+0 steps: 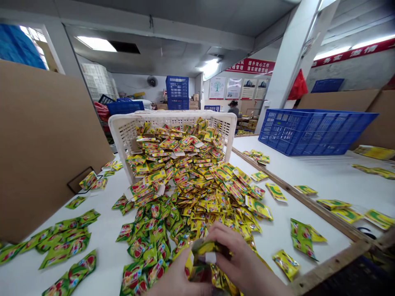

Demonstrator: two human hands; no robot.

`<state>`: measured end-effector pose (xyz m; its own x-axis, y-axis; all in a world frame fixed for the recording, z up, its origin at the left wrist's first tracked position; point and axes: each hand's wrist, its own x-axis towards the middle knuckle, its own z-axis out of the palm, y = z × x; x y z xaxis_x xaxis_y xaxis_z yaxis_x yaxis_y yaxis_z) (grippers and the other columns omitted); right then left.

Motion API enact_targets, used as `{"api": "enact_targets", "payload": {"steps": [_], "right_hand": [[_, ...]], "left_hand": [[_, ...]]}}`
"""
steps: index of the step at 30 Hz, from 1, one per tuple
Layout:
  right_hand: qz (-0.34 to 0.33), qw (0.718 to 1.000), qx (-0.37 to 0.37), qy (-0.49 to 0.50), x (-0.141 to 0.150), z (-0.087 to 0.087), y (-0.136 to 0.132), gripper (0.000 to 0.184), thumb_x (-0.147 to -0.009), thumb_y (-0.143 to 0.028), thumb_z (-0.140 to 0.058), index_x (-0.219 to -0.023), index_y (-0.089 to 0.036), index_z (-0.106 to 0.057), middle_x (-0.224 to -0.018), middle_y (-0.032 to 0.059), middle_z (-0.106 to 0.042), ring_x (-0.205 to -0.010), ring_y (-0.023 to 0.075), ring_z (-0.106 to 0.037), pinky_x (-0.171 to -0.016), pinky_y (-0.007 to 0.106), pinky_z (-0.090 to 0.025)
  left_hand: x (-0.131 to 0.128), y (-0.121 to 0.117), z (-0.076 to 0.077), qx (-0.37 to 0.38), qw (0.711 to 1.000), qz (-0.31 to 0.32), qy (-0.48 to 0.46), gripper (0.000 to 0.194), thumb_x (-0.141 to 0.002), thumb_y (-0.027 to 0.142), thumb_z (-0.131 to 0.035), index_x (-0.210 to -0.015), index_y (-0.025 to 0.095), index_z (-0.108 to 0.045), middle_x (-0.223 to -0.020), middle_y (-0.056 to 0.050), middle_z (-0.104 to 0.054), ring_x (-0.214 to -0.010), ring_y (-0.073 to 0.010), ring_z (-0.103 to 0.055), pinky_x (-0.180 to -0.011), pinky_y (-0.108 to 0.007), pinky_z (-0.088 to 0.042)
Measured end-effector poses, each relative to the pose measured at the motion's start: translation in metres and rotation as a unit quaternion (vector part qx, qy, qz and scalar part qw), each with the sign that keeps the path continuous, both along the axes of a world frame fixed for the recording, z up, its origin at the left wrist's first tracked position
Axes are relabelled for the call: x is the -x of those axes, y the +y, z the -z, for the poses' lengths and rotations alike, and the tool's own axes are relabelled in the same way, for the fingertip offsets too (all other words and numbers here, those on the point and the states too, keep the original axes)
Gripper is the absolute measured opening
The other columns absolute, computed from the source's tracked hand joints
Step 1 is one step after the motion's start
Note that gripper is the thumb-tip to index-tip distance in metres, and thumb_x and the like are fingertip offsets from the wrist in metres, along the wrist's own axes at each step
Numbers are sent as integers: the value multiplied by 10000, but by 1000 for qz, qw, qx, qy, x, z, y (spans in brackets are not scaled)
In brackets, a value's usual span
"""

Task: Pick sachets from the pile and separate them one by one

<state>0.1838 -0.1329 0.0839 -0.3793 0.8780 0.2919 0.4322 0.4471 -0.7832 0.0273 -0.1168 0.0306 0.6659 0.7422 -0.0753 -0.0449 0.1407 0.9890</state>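
My left hand [174, 279] and my right hand [239, 259] meet at the bottom middle, both closed on a small bunch of yellow and green sachets [205, 263]. Just beyond them a big pile of yellow sachets [197, 181] spills from a white plastic basket [123, 131] tipped on its side on the white table [277, 234]. Green sachets [148, 242] lie at the near left of the pile.
A cardboard sheet [40, 144] stands at the left with loose green sachets [61, 242] before it. A wooden strip [308, 203] divides the table; a blue crate [311, 129] sits at the right. Scattered sachets [304, 236] lie around. A person [234, 107] sits far back.
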Motion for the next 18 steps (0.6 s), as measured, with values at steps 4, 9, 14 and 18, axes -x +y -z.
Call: {"api": "enact_targets", "payload": {"steps": [4, 9, 14, 18], "right_hand": [[-61, 995, 20, -75, -10, 0, -10, 479, -648, 61, -400, -982, -244, -558, -1008, 37, -508, -945, 148, -506, -824, 262, -419], [4, 999, -38, 5, -17, 37, -15, 518, -642, 65, -377, -1047, -255, -413, -992, 30, -533, -885, 130, -545, -748, 211, -467], [-3, 981, -194, 19, -11, 55, -16, 460, -705, 17, -406, -1085, -243, -396, -994, 67, -549, -880, 148, -559, -732, 216, -475], [-22, 984, -159, 72, -6, 52, -15, 174, -784, -86, -438, -846, -218, -532, -828, 57, -587, -819, 151, -579, -696, 228, -481]], "left_hand": [[3, 1, 10, -8, 1000, 18, -11, 490, -574, 167, -658, -1039, 165, -502, -886, -12, -586, -862, -215, -544, -764, -305, -434], [9, -2, 18, 72, 995, 23, 59, 542, -514, 138, -665, -1027, 153, -492, -902, -25, -605, -917, -249, -533, -817, -346, -428], [10, -2, 24, 22, 997, 35, 60, 547, -522, 122, -640, -1051, 156, -502, -989, -23, -586, -971, -253, -511, -890, -356, -389], [11, 4, 32, 2, 996, 84, 39, 729, -532, 156, -688, -1206, 197, -414, -1100, -35, -548, -1089, -276, -441, -969, -410, -326]]}}
